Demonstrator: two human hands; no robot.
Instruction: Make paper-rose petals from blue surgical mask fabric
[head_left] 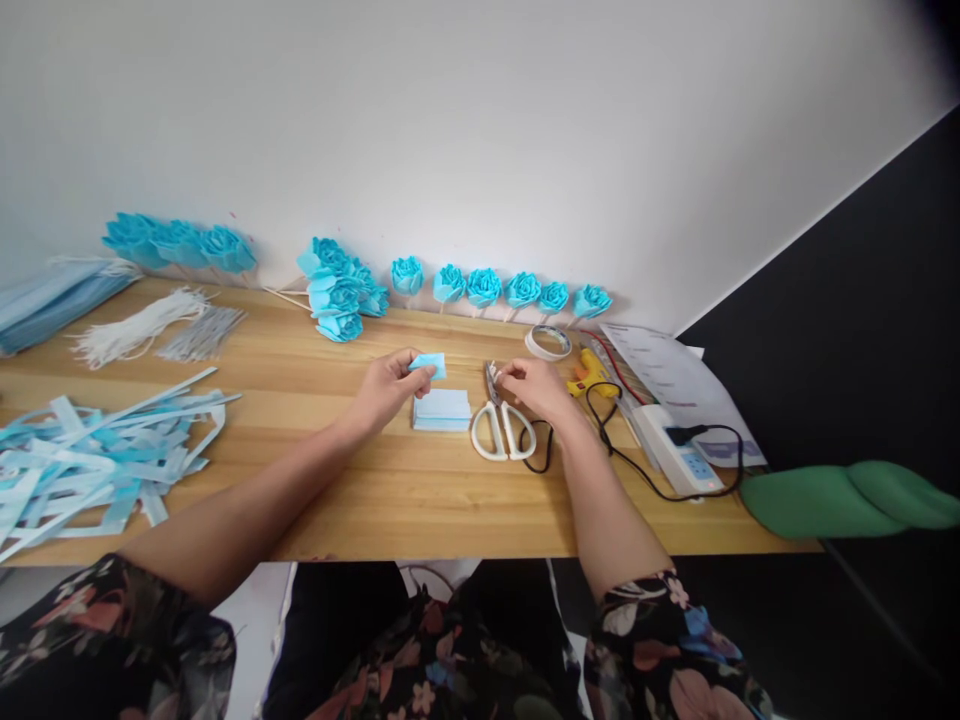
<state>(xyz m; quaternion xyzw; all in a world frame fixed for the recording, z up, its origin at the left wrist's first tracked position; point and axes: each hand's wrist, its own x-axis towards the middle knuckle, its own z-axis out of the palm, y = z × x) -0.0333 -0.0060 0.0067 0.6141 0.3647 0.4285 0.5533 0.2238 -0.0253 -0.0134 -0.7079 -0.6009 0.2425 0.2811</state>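
Note:
My left hand [390, 390] pinches a small light-blue piece of mask fabric [429, 366] between thumb and fingers. Just below it on the table lies a neat stack of cut fabric pieces [441, 411], white on top with blue edges. My right hand [534, 384] is closed at the fingertips beside the blades of white-handled scissors [503, 430], which lie with their handles toward me. Small white bits show at these fingertips, but whether they are gripped or lie behind is unclear.
Blue fabric flowers [484, 288] on sticks line the wall, with a bunch [337, 290] lying left of them. Fabric strips [97, 460], white cords [139, 325] and masks [60, 300] cover the left. Tape [548, 342], a yellow glue gun [592, 374] and a power strip [679, 452] sit right.

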